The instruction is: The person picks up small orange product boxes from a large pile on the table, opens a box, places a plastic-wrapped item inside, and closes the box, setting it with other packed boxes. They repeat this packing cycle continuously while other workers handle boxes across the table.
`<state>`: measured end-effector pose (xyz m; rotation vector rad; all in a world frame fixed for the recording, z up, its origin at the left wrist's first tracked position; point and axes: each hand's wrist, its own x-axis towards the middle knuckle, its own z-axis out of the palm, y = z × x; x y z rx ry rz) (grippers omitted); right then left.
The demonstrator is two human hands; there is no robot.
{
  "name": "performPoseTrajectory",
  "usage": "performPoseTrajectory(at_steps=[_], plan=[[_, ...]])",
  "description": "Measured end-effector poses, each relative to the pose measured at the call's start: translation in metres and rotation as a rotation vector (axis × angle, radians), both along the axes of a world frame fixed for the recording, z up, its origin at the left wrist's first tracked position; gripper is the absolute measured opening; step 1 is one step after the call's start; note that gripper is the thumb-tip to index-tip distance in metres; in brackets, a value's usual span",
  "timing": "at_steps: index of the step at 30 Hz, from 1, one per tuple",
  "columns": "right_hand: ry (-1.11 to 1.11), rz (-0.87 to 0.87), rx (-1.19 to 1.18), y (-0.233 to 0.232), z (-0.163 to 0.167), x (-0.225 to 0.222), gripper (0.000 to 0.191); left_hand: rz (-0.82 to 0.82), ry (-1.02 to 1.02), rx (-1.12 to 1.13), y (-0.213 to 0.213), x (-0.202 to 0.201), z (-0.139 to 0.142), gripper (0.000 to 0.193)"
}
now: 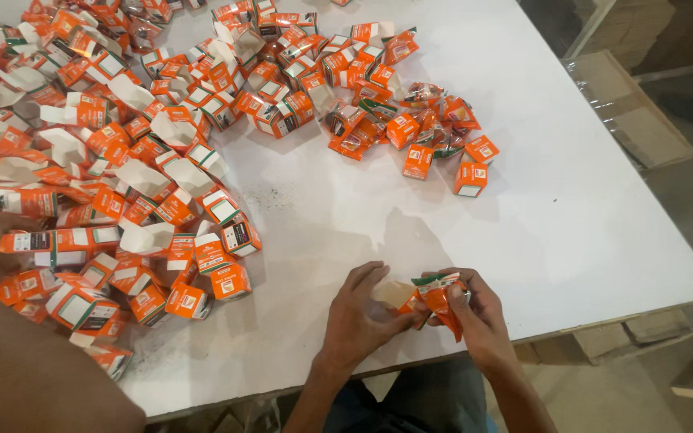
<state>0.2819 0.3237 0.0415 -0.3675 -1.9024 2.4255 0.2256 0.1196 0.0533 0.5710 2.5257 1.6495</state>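
Left hand (360, 317): pinches one end of the small orange and white cardboard box (436, 298).
Right hand (475, 313): grips the other end, fingers curled round it.
Where the box is: in the air, over the near edge of the white counter (587, 200).
Risk: a hard squeeze may crush a flap.
Risk: a slip may send it off the edge.
Nearby: another person's arm (34, 361) beside the big pile of orange boxes (122, 160).
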Motion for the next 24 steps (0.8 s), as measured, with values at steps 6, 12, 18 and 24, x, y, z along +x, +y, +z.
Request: performPoseTrajectory(at_steps=[6,12,18,24], plan=[[0.065,-0.112,-0.25,-0.004,-0.026,0.011,0.036,0.076,0.136,0.279,0.019,0.015,-0.015,0.1],[0.094,-0.045,-0.151,-0.008,-0.03,0.022,0.041,0.232,-0.131,0.386,0.022,0.038,-0.03,0.106],[0.073,-0.065,0.05,0.001,-0.008,0.025,0.053,0.008,0.221,-0.019,-0.007,0.016,-0.02,0.109],[0.163,0.006,0.581,-0.038,0.014,0.026,0.055,-0.216,0.12,-0.125,-0.014,0.001,-0.015,0.112]])
